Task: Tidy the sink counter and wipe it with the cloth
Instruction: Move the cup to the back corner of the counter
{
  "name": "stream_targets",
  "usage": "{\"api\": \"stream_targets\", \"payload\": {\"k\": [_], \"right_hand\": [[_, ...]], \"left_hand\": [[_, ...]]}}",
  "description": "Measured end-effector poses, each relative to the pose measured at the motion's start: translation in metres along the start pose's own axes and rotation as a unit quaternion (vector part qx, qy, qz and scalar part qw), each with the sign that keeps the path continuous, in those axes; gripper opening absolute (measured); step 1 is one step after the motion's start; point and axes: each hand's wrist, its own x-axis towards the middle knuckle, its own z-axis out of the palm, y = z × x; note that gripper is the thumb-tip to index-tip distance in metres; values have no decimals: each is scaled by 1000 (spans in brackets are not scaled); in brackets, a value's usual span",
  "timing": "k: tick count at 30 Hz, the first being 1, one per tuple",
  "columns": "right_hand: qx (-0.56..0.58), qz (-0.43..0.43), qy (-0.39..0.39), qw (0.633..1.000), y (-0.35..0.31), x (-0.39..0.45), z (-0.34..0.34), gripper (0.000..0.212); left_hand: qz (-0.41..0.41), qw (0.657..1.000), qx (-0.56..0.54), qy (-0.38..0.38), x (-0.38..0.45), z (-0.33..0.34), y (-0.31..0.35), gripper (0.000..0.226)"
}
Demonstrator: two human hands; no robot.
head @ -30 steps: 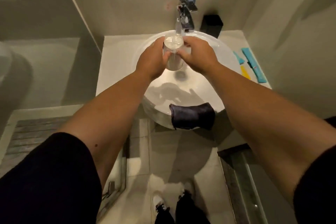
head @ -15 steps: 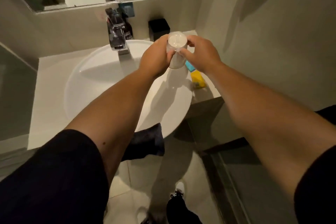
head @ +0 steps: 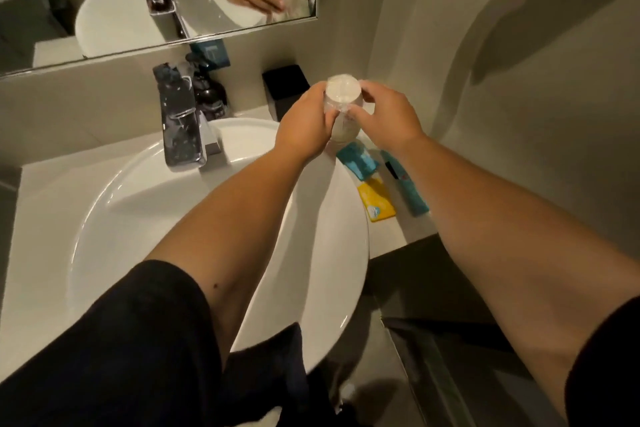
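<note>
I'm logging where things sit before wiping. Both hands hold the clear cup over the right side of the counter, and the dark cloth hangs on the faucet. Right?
Not quite. In the head view the dark cloth hangs over the basin's front rim, not the faucet. The left hand and right hand do hold the clear cup over the counter's right side.

Both hands meet over the right rear of the bench (head: pixel 412 229), the left hand (head: pixel 304 125) and right hand (head: pixel 388 118) closed on a glass (head: pixel 341 104) between their fingers (head: pixel 360 88). Left of the fingers stands the tap (head: pixel 180 121) behind the basin (head: pixel 138 218). Just behind them sits a box (head: pixel 287 83); below them, three packets (head: pixel 375 201) lie on the bench. A cloth (head: pixel 263 374) apparently hangs over the basin's near rim.
</note>
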Motion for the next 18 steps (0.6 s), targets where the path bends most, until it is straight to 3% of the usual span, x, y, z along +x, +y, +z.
{"api": "stream_targets", "payload": {"k": [12,18], "right_hand": [[27,31,-23,999,53,85,43,40],[62,41,5,997,74,113,61,41]], "left_hand": [[-62,995,5,-73,75,51,-34,37],[-91,993,-6,-76,99,67,-35,41]]}}
